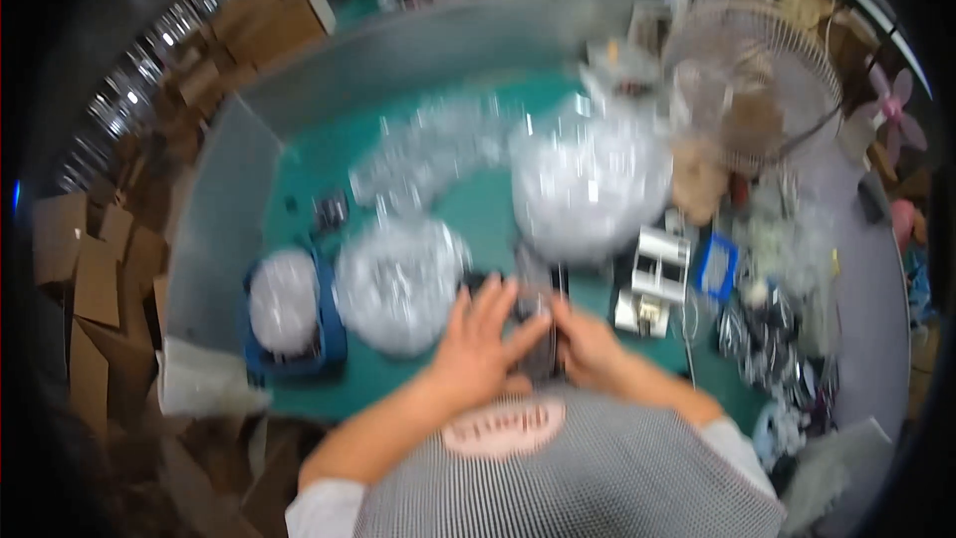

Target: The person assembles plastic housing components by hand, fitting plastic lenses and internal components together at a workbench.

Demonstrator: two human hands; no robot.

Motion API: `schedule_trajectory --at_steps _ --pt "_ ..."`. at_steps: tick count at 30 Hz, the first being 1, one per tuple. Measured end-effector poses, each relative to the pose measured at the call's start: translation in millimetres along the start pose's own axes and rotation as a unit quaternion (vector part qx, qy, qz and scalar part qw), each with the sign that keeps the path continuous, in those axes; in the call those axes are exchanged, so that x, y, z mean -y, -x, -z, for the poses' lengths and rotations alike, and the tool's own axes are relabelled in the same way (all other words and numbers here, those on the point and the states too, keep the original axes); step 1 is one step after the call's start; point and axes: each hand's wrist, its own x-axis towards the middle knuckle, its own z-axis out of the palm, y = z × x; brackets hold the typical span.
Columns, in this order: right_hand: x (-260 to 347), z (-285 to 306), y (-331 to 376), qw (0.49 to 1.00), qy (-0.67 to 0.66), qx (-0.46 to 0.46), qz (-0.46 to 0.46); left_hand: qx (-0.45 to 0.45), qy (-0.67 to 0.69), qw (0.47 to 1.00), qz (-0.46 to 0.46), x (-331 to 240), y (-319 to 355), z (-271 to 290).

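A dark grey, glossy flat piece (539,349) lies on the green mat in front of me, too blurred to tell its kind. My left hand (480,344) rests flat at its left side, fingers stretched forward and apart, the thumb reaching over the piece. At the right edge, my right hand (590,344) pinches it with bent fingers, partly hidden. Just beyond the left fingertips a small black item (482,281) shows in part. A round bundle of clear plastic (401,284) sits beside my left hand, and a larger clear plastic bundle (595,179) stands farther off.
A blue tub (331,334) holding a pale wrapped item is at left. On the right are a white device (661,265), a blue frame (717,266), several bagged black parts (772,339) and a fan (752,80). Grey walls (224,209) edge the mat; cardboard boxes (95,289) crowd the left.
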Motion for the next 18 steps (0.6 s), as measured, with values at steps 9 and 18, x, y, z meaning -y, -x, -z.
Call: schedule_trajectory --at_steps 9,18 --pt "-7.0 20.8 -3.4 0.903 0.397 0.049 0.16 -0.121 0.059 0.99 -0.053 -1.9 7.0 -24.9" --pt "7.2 -14.8 36.4 0.934 0.308 0.092 0.159 -0.209 0.06 0.972 -0.085 -28.5 22.6 -9.7"
